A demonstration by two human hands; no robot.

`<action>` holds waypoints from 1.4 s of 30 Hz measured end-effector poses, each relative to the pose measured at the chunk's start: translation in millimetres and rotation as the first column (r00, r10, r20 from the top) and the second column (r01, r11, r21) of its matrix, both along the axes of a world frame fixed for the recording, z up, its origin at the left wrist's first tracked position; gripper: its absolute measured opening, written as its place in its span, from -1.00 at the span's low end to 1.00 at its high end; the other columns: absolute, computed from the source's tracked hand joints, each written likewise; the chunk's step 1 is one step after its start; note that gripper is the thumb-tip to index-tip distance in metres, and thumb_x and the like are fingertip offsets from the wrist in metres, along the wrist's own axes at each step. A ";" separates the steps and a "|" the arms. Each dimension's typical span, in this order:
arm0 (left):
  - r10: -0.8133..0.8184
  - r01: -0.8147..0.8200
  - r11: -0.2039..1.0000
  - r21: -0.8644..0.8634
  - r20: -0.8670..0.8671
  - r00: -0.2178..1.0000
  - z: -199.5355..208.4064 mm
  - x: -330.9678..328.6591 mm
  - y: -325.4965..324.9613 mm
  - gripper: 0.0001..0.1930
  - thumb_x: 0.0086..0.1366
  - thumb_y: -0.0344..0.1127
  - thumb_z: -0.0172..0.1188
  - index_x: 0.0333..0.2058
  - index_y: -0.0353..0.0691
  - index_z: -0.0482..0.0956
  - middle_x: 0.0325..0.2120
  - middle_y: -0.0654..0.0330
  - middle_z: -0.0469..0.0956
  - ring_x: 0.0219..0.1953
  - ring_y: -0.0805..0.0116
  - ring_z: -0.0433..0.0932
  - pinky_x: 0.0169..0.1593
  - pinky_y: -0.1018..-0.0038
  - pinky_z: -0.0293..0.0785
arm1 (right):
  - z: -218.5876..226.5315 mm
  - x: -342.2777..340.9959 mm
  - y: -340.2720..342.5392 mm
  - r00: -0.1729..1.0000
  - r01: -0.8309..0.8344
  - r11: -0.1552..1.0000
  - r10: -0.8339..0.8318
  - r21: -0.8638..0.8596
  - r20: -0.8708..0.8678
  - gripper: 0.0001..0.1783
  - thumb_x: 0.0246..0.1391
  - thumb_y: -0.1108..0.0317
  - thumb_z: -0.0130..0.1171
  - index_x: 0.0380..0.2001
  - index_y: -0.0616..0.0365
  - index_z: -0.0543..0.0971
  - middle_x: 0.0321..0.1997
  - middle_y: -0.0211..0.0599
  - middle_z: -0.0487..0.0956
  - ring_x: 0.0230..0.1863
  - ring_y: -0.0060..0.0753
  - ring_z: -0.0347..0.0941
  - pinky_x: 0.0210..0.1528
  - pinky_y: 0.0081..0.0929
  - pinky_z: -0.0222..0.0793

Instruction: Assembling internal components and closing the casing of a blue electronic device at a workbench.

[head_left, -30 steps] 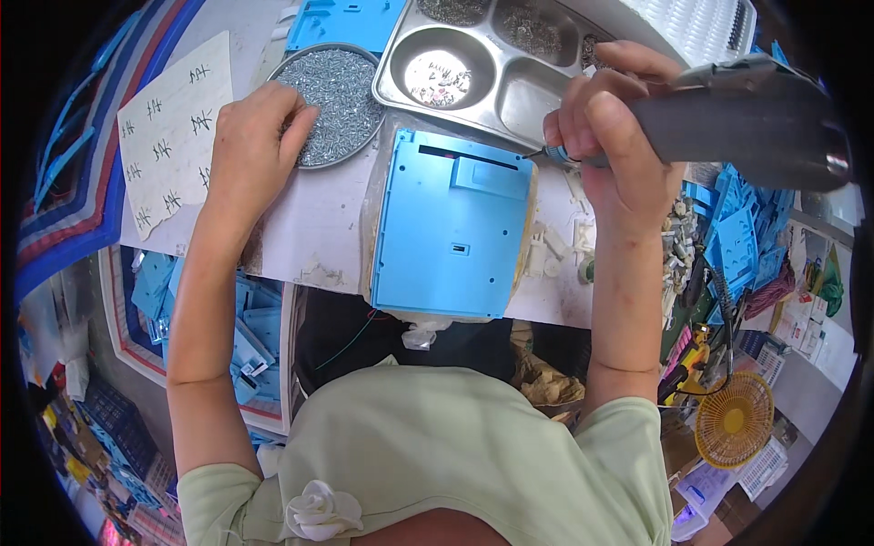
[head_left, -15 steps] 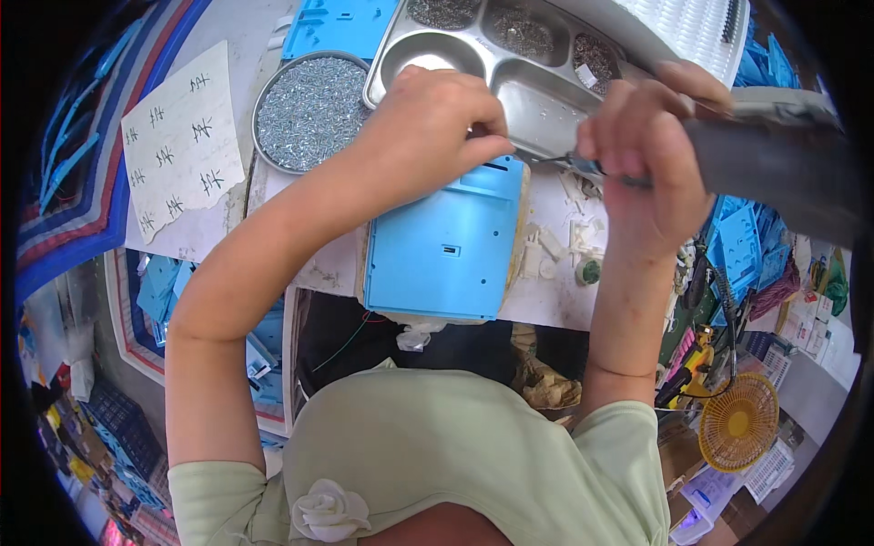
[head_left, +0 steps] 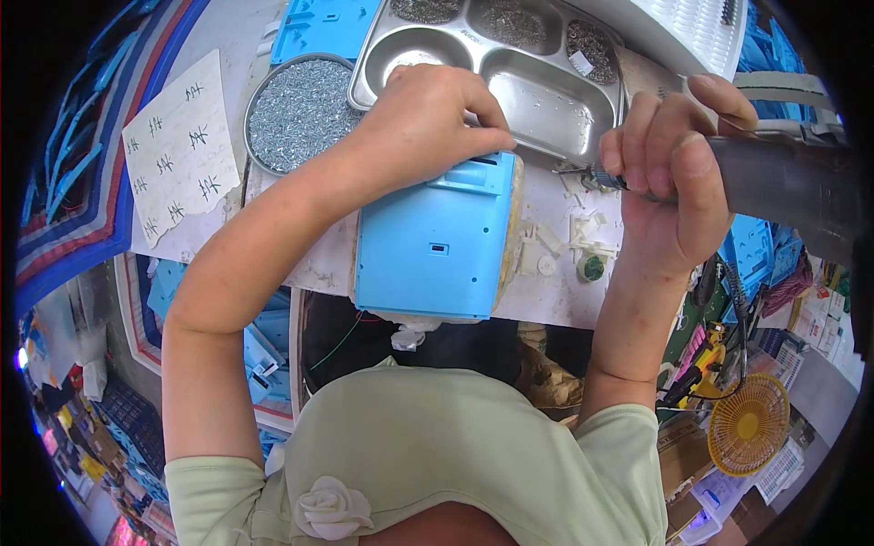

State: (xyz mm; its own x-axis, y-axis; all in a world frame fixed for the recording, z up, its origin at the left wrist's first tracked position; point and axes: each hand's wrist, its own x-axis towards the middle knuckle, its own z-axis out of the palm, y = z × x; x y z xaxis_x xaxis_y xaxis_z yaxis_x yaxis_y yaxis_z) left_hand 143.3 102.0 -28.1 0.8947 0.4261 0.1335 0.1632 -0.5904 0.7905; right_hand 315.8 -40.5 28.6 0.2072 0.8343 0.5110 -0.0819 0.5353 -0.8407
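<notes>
A blue plastic casing (head_left: 428, 259) with a small slot in its middle lies on the table edge in front of me. My left hand (head_left: 432, 109) bends over its far end, fingers curled and thumb beside the casing's far right corner; what they hold, if anything, is hidden. To the right, my right hand (head_left: 669, 168) is wrapped round a grey electric screwdriver (head_left: 774, 177), whose thin bit points left toward that corner, clear of the casing.
A round dish of small silvery screws (head_left: 300, 114) sits left of a steel compartment tray (head_left: 546, 105) with small metal parts. White plastic bits (head_left: 592, 232) lie right of the casing. A paper with handwriting (head_left: 182, 146) is at left; a yellow basket (head_left: 748, 425) is lower right.
The screwdriver in my right hand has moved right, its bit drawing away from the casing's far corner. My right fingers have loosened somewhat round it. My left hand has barely moved.
</notes>
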 end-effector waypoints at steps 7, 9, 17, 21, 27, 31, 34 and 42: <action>0.128 -0.129 0.965 -0.227 -0.020 0.992 34.6 -37.7 -23.6 -0.83 0.25 -0.34 0.38 -0.27 -0.32 0.75 -0.41 0.25 0.67 -0.47 0.55 0.49 -0.35 0.58 0.41 | 14.4 -14.1 -0.1 0.996 -0.091 0.994 0.091 0.060 0.004 -0.52 0.34 0.28 0.09 0.29 0.04 0.40 -0.56 -0.52 0.30 -0.51 -0.55 0.20 -0.38 -0.44 0.34; 0.107 -0.105 0.864 -0.492 -0.024 0.994 42.5 -48.8 -44.9 -0.81 0.30 -0.34 0.35 -0.22 -0.36 0.73 -0.37 0.21 0.69 -0.51 0.59 0.44 -0.39 0.62 0.37 | 25.9 -23.7 -11.5 0.996 -0.084 0.991 0.085 0.102 -0.009 -0.54 0.34 0.26 0.11 0.28 -0.02 0.43 -0.55 -0.54 0.34 -0.51 -0.57 0.20 -0.37 -0.48 0.36; 0.173 0.005 -0.023 -1.000 0.001 0.985 41.3 -73.7 -83.8 -0.73 0.38 -0.34 0.29 -0.04 -0.41 0.65 -0.27 0.01 0.69 -0.64 0.69 0.24 -0.61 0.72 0.12 | 54.4 -67.4 -35.9 0.985 -0.151 0.979 0.160 0.139 -0.059 -0.56 0.24 0.20 0.32 0.17 -0.18 0.52 -0.54 -0.62 0.49 -0.49 -0.69 0.32 -0.40 -0.66 0.50; 0.195 0.074 -0.058 -0.996 0.062 0.979 37.5 -80.3 -88.9 -0.75 0.39 -0.33 0.29 -0.08 -0.41 0.64 -0.26 0.01 0.68 -0.63 0.69 0.26 -0.62 0.72 0.12 | 58.7 -72.3 -39.2 0.978 -0.204 0.974 0.206 0.102 -0.012 -0.56 0.26 0.20 0.31 0.18 -0.20 0.50 -0.53 -0.58 0.50 -0.49 -0.66 0.35 -0.40 -0.63 0.52; 0.202 -0.076 0.936 -0.343 0.352 0.914 14.5 -86.3 -90.7 -0.85 0.24 -0.51 0.35 -0.21 -0.33 0.65 -0.34 0.12 0.67 -0.49 0.40 0.58 -0.47 0.53 0.47 | 53.9 -74.9 -40.3 0.983 -0.180 0.981 0.177 0.067 0.045 -0.39 0.32 0.18 0.24 0.38 -0.21 0.32 -0.52 -0.51 0.46 -0.51 -0.60 0.35 -0.39 -0.59 0.48; 0.046 -0.088 0.993 0.083 0.410 0.911 17.0 -86.6 -90.5 -0.79 0.08 -0.56 0.40 -0.27 -0.27 0.63 -0.41 0.14 0.63 -0.44 0.22 0.64 -0.41 0.42 0.54 | 42.9 -77.6 -40.9 0.982 -0.187 0.981 0.187 0.044 -0.009 -0.40 0.34 0.15 0.22 0.38 -0.18 0.30 -0.55 -0.52 0.41 -0.55 -0.57 0.31 -0.45 -0.56 0.41; 0.020 -0.060 0.994 0.090 0.395 0.918 17.2 -85.3 -89.1 -0.77 0.05 -0.57 0.40 -0.29 -0.25 0.63 -0.42 0.16 0.62 -0.45 0.20 0.62 -0.43 0.40 0.52 | 36.5 -84.0 -41.2 0.991 -0.133 0.991 0.133 0.000 -0.012 -0.45 0.34 0.15 0.22 0.32 -0.16 0.32 -0.57 -0.53 0.38 -0.56 -0.58 0.30 -0.50 -0.54 0.38; -0.130 0.074 0.951 0.299 0.172 0.977 27.1 -86.8 -83.2 -0.82 0.07 -0.44 0.40 -0.34 -0.21 0.60 -0.43 0.22 0.58 -0.43 0.21 0.60 -0.43 0.36 0.51 | 26.6 -97.4 -45.4 1.000 0.013 0.991 -0.010 -0.133 0.021 -0.51 0.32 0.17 0.25 0.21 -0.07 0.32 -0.61 -0.50 0.33 -0.62 -0.54 0.26 -0.61 -0.53 0.26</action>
State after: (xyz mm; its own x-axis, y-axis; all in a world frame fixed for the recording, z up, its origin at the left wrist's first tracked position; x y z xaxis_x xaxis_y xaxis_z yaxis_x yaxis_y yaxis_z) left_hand 56.4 18.9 -1.0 0.8783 0.2519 0.4064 -0.0440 -0.8039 0.5932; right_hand 218.4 -85.9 55.1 0.2079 0.8927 0.3998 -0.0581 0.4193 -0.9060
